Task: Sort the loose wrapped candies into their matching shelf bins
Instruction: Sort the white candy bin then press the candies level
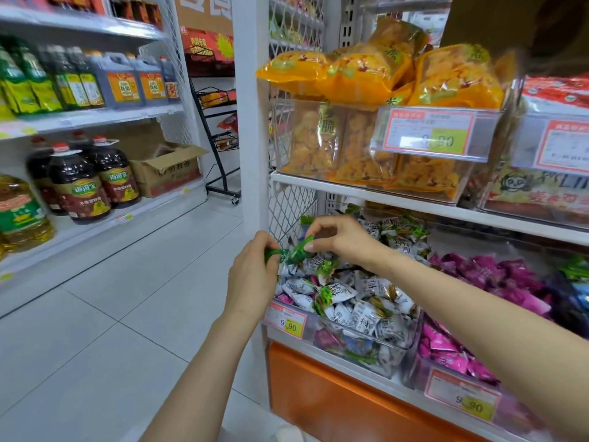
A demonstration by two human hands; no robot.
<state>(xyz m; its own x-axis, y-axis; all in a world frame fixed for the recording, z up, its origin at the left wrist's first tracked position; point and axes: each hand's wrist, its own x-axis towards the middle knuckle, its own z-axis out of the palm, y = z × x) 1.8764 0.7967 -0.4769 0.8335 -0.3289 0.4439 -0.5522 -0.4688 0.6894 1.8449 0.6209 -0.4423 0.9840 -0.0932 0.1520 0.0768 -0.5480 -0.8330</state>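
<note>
L hand clenched on shiny green wrapped candy; R hand pinched second green wrapper beside it, both over clear plastic bin of white-wrapped sweets.

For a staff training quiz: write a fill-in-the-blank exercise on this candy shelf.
1. The left hand and right hand both hold candy in ____ wrappers.
2. The bin below them holds mostly ____ wrappers.
3. Its price tag reads ____.
4. The orange bags sit on the shelf ____ the bin.
Missing words: green; white; 9.90; above.
</note>
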